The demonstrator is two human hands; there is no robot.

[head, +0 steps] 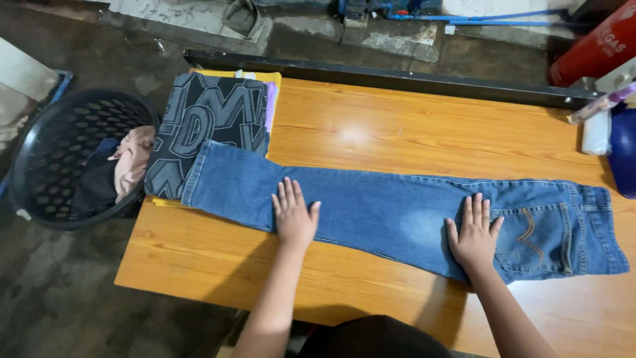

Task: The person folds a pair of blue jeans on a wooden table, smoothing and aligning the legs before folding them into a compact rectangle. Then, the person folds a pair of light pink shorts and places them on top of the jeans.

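Observation:
A pair of blue jeans (384, 209) lies flat across the wooden table (397, 132), folded lengthwise, waist and back pocket at the right, leg ends at the left. My left hand (293, 213) rests palm down on the lower leg, fingers spread. Flat on the thigh, just left of the back pocket, presses my right hand (474, 233). The leg ends overlap a stack of folded clothes (211, 116) with a dark patterned garment on top.
A black laundry basket (69, 156) with a pink and a dark garment stands on the floor at the left. A red gas cylinder (596, 43), a spray bottle (599, 106) and a blue object (624, 152) sit at the right edge. A dark rail (397, 79) borders the table's far side.

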